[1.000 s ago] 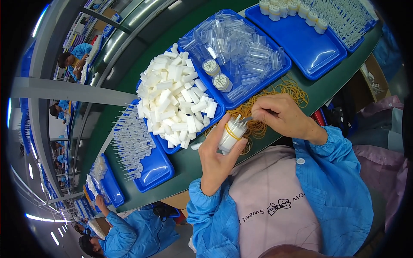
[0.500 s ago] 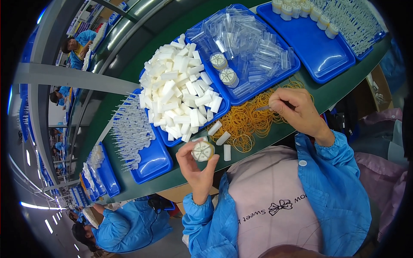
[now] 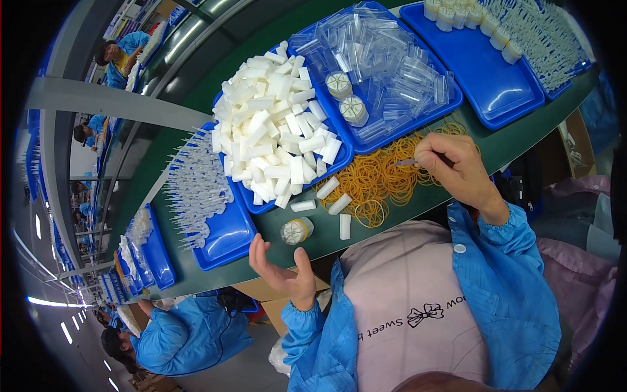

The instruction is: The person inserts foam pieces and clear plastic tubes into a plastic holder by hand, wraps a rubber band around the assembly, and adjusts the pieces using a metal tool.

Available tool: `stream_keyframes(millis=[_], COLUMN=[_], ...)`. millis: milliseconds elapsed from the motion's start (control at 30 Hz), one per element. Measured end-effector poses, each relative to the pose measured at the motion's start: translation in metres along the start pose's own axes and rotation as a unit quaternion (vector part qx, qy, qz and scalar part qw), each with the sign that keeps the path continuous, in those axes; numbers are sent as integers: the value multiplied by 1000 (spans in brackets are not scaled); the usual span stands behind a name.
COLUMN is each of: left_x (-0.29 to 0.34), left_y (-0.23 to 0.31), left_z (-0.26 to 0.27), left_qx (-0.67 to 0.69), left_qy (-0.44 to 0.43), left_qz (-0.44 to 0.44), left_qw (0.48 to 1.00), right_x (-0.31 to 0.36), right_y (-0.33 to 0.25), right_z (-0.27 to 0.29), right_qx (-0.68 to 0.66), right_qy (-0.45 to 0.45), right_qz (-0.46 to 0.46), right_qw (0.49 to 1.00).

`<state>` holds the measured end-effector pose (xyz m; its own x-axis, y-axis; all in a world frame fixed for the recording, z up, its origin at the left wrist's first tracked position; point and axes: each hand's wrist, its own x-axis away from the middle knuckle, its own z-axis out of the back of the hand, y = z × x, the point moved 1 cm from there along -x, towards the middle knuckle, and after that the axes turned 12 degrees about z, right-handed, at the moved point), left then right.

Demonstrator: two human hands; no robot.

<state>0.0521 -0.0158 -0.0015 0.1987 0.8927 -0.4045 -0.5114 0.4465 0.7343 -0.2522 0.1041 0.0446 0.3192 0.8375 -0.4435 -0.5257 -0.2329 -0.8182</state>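
On the green table lies a round bundle [image 3: 297,230] of white wedge-shaped pieces with a yellow band around it. My left hand [image 3: 282,273] is just below it, open, thumb and fingers apart and not holding it. Over a heap of yellow rubber bands [image 3: 385,176], my right hand [image 3: 457,168] pinches a thin grey metal strip [image 3: 405,162], whose kind I cannot make out. Several loose white foam blocks [image 3: 345,226] lie between the heap and the bundle. Two similar bundles [image 3: 353,111] stand in the tray of clear plastic pieces.
A blue tray [image 3: 343,160] is heaped with white foam blocks [image 3: 274,124]; beside it is one of clear plastic pieces [image 3: 405,72]. White thin-tipped parts [image 3: 196,189] fill part of the left tray. More bundles [image 3: 499,38] stand in the far-right tray [image 3: 499,91]. Co-workers in blue sit at left.
My left hand has let go of the bundle, which now lies on the table, and has drawn back down and left, its fingers spreading. My right hand has barely moved.
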Motion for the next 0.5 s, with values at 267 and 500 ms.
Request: stream_keyframes(millis=[267,500], left_x=[-47,-87], left_y=[97,82], left_z=[-92,-163], left_qx=[127,-72], left_qy=[-122,-43], left_qz=[-90,-99], left_qw=[980,991], right_x=[6,20], right_y=[-9,-11], right_z=[1,13], right_qx=[-1,10], right_qy=[8,17], right_qz=[-1,-4], right_qw=[1000,1000])
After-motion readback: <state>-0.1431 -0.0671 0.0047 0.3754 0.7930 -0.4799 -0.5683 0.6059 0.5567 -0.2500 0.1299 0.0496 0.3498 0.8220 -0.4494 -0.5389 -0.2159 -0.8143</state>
